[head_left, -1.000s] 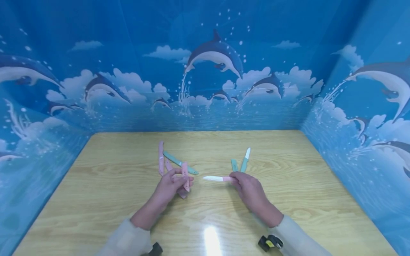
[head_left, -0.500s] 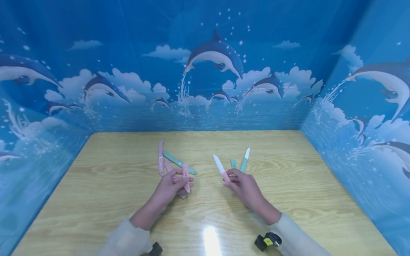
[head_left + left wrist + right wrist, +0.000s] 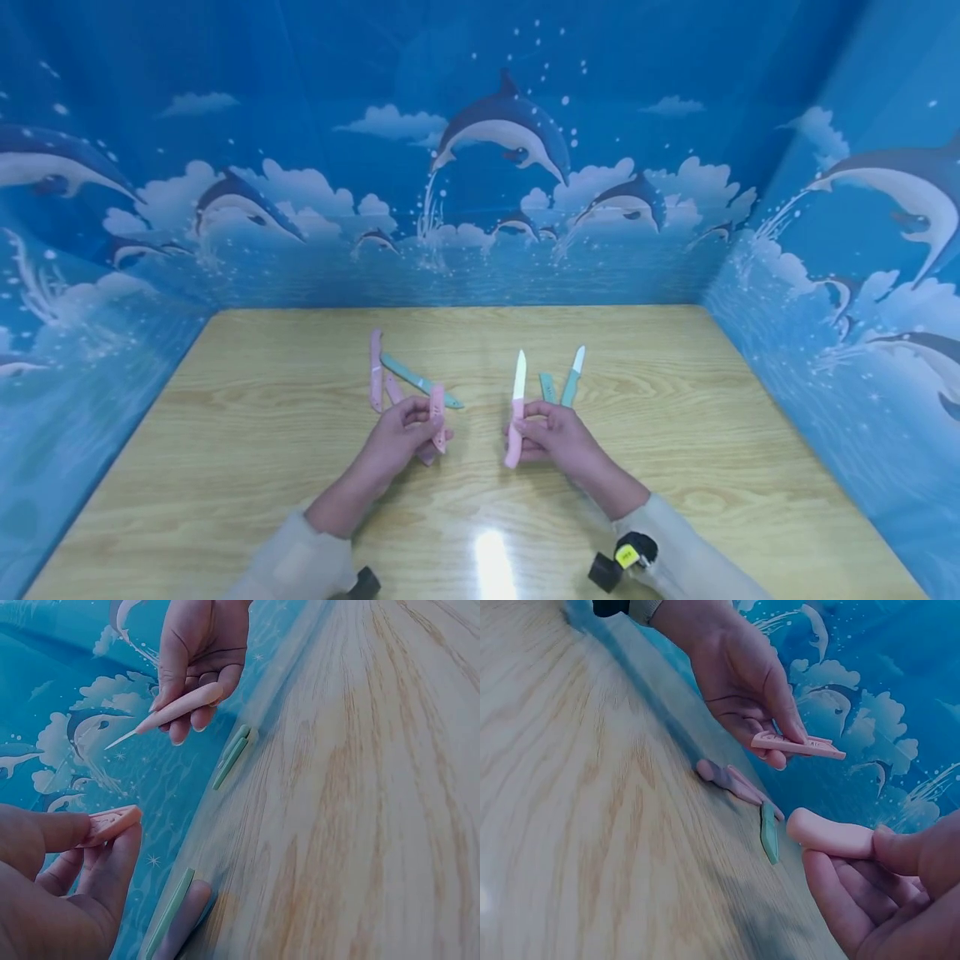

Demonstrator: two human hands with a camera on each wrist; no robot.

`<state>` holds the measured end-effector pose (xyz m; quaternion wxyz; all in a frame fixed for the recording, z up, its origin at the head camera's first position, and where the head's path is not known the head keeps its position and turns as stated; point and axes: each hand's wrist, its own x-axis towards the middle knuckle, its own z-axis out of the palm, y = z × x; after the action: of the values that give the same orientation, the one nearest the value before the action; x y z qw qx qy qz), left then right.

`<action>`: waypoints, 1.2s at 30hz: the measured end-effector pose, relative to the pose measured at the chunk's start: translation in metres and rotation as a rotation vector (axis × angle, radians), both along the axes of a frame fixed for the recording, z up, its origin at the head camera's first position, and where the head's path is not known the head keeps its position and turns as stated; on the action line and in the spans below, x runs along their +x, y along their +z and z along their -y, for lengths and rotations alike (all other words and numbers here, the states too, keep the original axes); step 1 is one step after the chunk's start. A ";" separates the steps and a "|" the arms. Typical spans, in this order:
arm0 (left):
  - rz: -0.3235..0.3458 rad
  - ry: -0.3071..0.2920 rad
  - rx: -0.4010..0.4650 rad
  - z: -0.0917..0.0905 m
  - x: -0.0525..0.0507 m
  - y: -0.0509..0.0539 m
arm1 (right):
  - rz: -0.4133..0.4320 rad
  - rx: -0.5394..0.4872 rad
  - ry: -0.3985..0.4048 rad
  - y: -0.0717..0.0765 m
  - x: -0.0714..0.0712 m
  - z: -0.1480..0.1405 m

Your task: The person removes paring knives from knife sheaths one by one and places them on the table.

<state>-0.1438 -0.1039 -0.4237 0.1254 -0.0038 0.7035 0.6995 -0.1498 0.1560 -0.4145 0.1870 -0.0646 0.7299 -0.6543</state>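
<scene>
While the left grip [image 3: 400, 437] pinches the pink sheath [image 3: 437, 407], the right grip [image 3: 564, 437] holds the pink knife [image 3: 517, 414], whose white blade [image 3: 520, 375] has turned from leftward to forward; both are apart above the surface [image 3: 720, 467], so the blade remains uncovered.

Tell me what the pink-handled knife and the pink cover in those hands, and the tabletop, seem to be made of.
Knife handle: probably matte plastic, judging by its smooth, even pink.
Blade: perhaps ceramic or coated metal; it looks plain white.
Pink cover: likely matte moulded plastic, with thin edges.
Tabletop: wood or wood-look laminate, slightly glossy, given grain and bright reflection.
</scene>
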 end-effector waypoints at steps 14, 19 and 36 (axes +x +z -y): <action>-0.040 -0.023 -0.108 -0.006 -0.008 0.011 | 0.038 0.041 -0.099 0.006 -0.007 -0.001; -0.052 -0.017 -0.103 -0.015 -0.016 0.018 | 0.016 0.099 -0.186 0.009 -0.015 -0.003; -0.071 -0.043 -0.269 -0.060 -0.055 0.023 | -0.044 0.173 -0.263 -0.004 -0.062 -0.006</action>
<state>-0.1993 -0.0436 -0.4012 0.1138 0.0194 0.7948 0.5958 -0.2122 0.1616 -0.4188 0.0884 0.0334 0.7898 -0.6060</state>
